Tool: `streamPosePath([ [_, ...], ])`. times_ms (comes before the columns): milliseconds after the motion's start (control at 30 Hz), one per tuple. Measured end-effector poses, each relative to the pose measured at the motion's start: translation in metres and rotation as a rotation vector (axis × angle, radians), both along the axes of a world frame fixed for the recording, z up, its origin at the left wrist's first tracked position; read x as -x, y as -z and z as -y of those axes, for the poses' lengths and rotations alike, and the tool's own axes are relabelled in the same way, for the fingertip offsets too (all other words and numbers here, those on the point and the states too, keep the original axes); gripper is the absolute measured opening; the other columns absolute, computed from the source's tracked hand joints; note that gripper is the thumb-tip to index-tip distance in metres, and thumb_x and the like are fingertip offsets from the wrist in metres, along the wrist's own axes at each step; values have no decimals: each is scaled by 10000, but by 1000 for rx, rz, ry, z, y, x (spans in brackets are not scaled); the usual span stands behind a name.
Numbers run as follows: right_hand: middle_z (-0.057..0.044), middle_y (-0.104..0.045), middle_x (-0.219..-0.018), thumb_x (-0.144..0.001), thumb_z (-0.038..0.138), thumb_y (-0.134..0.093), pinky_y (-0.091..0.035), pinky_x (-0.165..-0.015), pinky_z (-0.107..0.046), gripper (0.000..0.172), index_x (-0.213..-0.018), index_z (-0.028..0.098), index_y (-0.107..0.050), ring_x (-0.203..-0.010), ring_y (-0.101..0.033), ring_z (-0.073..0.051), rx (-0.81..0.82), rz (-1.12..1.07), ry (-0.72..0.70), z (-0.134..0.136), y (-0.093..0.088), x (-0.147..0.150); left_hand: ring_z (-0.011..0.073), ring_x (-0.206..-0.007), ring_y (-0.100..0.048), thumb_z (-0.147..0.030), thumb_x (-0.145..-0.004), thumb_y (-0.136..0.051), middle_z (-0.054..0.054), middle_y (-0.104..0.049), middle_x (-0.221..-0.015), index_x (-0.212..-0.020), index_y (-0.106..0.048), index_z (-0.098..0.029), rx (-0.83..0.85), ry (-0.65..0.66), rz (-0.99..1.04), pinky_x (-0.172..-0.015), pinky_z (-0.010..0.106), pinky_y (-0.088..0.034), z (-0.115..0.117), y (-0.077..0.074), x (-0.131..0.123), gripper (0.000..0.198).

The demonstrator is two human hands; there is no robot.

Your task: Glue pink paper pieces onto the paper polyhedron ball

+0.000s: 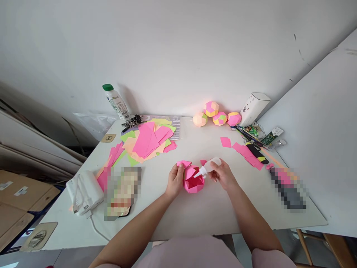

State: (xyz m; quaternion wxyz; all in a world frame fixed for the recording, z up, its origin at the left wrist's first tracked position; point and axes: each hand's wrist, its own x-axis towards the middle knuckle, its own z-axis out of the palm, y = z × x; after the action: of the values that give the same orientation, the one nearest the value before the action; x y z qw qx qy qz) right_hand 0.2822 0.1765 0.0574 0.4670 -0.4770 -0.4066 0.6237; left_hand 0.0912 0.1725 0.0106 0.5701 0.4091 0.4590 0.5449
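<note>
Forearms are reaching in from the bottom edge, meeting mid-table over a half-built pink paper ball (193,183) that is sitting on the white table (195,212), close to the near edge. Left hand (175,181) is clamping its fingers on the ball's left side, thumb up near a loose flap, keeping the open cavity facing up. Right hand (223,175) is closed around a small white glue bottle (209,166), tilting it so the nozzle is pointing down-left into the opening; tip is looking like it's touching or just above the inner fold, can't tell which. Step in hand, judging by this: gluing a panel inside the unfinished shell. Next move is probably calling for a light squeeze, then pressing a flap shut while the left hand is keeping the piece steady. Ball is lying between both hands, touching the left, just beside the right. Going outward: a small pink paper piece (184,163) is lying just behind the ball, more pink squares (245,152) are scattered to the right, a stack of coloured paper (147,141) is sitting back-left, four finished paper balls (217,114) are lining the wall, a green-capped bottle (115,100) is standing far left, keys (132,121) beside it, a white charger (83,191) near the left edge.
</note>
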Motion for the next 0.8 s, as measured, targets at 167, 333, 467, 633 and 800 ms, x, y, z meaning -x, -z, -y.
streamPosePath([
  [167, 40, -563, -555, -698, 452, -732, -289, -376, -210, 333, -781, 191, -543, -440, -470, -92, -33, 132, 19, 10, -4, 12, 195, -898, -631, -571, -873, -454, 79, -669, -1076, -1030, -652, -200, -52, 28, -50, -766, 299, -506, 6, 1, -2, 449],
  [333, 55, -525, -590, -679, 435, -753, -335, -425, -225, 340, -800, 198, -541, -463, -430, -80, -58, 163, 57, 13, -1, 16, 201, -903, -633, -558, -884, -444, 81, -674, -1057, -1059, -637, -200, -52, 37, -61, -768, 301, -501, 9, 1, -4, 443],
  [467, 31, -552, -676, -679, 416, -756, -385, -473, -229, 344, -844, 200, -544, -548, -483, -100, -101, 195, 81, 15, 1, 20, 199, -888, -632, -566, -883, -441, 76, -683, -1019, -1053, -642, -198, -61, 25, -77, -764, 300, -496, 9, 1, -5, 453],
  [633, -5, -614, -854, -699, 392, -745, -447, -537, -246, 389, -965, 235, -508, -629, -530, -118, -168, 182, 102, 20, 0, 22, 192, -865, -633, -553, -896, -424, 69, -687, -973, -1042, -645, -196, -71, 21, -104, -750, 290, -493, 9, -1, -4, 444],
  [800, -14, -612, -850, -721, 377, -732, -475, -577, -258, 357, -971, 241, -515, -678, -545, -138, -235, 229, 101, 23, 1, 24, 194, -878, -629, -548, -897, -427, 67, -684, -944, -1034, -643, -190, -77, 22, -93, -759, 289, -498, 10, -3, -5, 440],
])
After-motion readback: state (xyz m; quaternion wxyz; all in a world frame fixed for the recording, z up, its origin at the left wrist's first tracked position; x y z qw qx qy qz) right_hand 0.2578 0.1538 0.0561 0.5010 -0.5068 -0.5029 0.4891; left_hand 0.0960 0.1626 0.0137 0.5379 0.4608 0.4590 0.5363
